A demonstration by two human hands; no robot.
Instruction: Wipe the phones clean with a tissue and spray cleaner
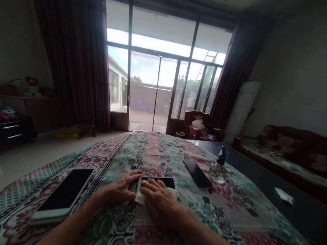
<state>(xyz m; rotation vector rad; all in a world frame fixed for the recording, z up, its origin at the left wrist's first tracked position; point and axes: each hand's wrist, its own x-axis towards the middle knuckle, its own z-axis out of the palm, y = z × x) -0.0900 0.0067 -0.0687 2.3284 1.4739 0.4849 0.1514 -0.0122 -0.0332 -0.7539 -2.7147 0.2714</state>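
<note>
A white-framed smartphone (158,180) lies sideways on the patterned cloth in front of me, its dark screen partly covered. My left hand (122,187) is at the phone's left end, with the thumb by the near corner and the fingers by the far one, gripping that edge. Under my right hand (162,199) is a folded white tissue (140,198), pressed flat against the screen. The palm and fingers hide much of both tissue and phone.
A large white phone or tablet (63,190) lies at left. To the right are a black phone (198,173) and a clear bottle with a black top (218,170). A crumpled white wrapper (284,196) rests on the dark tabletop (268,180) beside the patterned tablecloth (109,221).
</note>
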